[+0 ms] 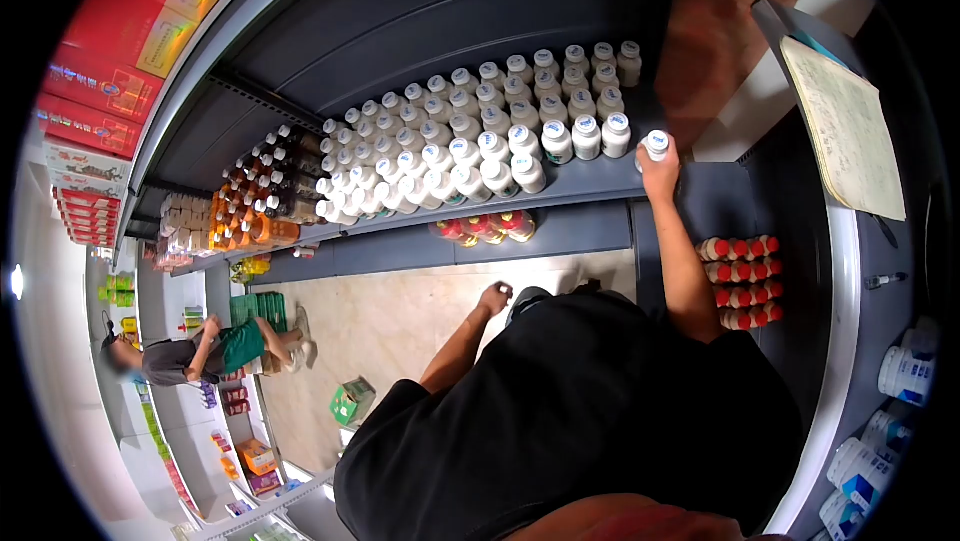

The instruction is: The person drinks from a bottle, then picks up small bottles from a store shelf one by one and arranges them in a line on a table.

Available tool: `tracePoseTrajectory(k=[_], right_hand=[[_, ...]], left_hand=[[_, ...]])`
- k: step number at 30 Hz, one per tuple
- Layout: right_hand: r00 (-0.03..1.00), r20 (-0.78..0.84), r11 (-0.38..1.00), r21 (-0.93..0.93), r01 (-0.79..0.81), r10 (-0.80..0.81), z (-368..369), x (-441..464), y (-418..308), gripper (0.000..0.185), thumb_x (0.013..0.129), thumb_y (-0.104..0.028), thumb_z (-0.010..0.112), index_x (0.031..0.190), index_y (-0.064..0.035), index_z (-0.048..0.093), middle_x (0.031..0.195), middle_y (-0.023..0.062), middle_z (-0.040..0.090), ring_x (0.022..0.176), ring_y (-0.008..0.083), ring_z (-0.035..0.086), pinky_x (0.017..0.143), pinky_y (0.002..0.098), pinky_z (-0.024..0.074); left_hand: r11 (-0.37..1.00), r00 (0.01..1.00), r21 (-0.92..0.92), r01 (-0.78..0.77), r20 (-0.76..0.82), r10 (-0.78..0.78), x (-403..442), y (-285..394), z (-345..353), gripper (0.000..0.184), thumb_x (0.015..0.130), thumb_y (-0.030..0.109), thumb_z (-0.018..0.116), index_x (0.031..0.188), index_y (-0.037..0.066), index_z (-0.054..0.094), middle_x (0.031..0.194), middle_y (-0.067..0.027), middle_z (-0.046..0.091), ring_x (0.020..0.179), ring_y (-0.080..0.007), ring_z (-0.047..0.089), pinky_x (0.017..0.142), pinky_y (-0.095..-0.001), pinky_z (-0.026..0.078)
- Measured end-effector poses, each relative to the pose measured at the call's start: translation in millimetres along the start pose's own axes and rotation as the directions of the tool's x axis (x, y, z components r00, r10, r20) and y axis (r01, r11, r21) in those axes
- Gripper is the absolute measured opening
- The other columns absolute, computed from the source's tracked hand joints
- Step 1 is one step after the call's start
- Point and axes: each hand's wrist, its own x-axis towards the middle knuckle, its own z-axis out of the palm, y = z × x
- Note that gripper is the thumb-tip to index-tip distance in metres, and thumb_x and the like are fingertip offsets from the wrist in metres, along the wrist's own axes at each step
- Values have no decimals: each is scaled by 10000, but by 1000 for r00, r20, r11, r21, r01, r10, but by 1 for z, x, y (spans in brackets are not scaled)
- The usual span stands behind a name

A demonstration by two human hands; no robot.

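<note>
My right hand (661, 177) is wrapped round a white capped bottle (656, 145) at the right end of a dark shelf (585, 179). Just left of it, rows of similar white bottles (527, 172) stand upright, with blue print on their caps. My left hand (494, 298) hangs low over the pale floor, its fingers curled in and nothing visible in them. Whether the bottle in my right hand touches the shelf surface, I cannot tell.
Orange and dark bottles (262, 231) stand farther left on the shelf. Red-capped bottles (740, 271) sit low at right. A notepad (845, 126) rests on the right-hand shelving. Another person (185, 359) stands in the aisle near a green box (352, 402).
</note>
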Motion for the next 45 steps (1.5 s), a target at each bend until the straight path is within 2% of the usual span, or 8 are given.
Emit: tracePoseTrajectory(k=[7,11,12,15,18,34,41,45], right_hand=[[999,38,997,-72,-13,16,2,-23,-14,547,614,-168,823,1078,-47,559,936,150,658,882,308,649,773,391,503],[994,97,999,-9,50,-49,11,-41,-17,529,620,-149,805,1078,-61,558,923,134,662,866,282,656,756,384,509],[981,194,993,111,-39,17,9,-46,-18,527,629,-191,795,1081,-62,558,945,135,656,883,284,650,764,376,507],[906,197,923,-12,385,-375,26,-65,26,412,727,-219,699,1078,-54,559,993,147,633,906,324,615,766,392,485],[901,273,927,-71,369,-337,29,-69,27,389,743,-242,675,1057,-43,561,1002,160,625,921,342,602,772,408,476],[920,341,980,128,155,-190,40,-71,65,294,754,-162,643,1012,-47,563,998,141,611,920,313,591,785,388,463],[776,502,899,5,438,-381,28,-83,27,290,781,-139,634,1037,-30,554,1021,120,603,928,283,596,834,362,468],[881,446,985,140,104,-157,17,-110,-17,247,808,-133,598,1026,-22,561,984,134,617,897,283,610,800,370,475]], left_hand=[[791,790,-19,-611,-71,609,-36,295,34,228,846,128,619,1042,20,577,940,-113,631,855,-213,620,766,-321,494],[303,302,251,-919,-45,952,-76,418,60,331,758,83,653,1077,49,573,1140,-137,565,1053,-308,549,903,-378,441],[270,267,274,-923,-50,962,-80,435,68,356,742,85,654,1086,54,567,1149,-136,563,1084,-335,525,931,-388,422],[176,174,408,-896,-43,984,-59,452,91,266,708,86,659,965,60,598,1044,-98,587,1032,-323,534,894,-391,441],[60,73,501,-863,6,997,-21,431,97,119,685,56,659,791,66,605,932,-56,590,940,-265,553,815,-366,470],[89,67,372,-924,-71,995,-27,421,87,109,717,51,623,803,114,602,981,-50,579,929,-288,548,805,-384,444],[115,99,306,-945,-68,993,-65,399,74,120,696,6,605,766,103,589,1019,-65,534,1033,-281,515,868,-397,416],[253,243,320,-913,-73,967,-78,363,73,70,735,52,609,755,104,567,1047,-84,525,1050,-289,501,884,-392,414]])
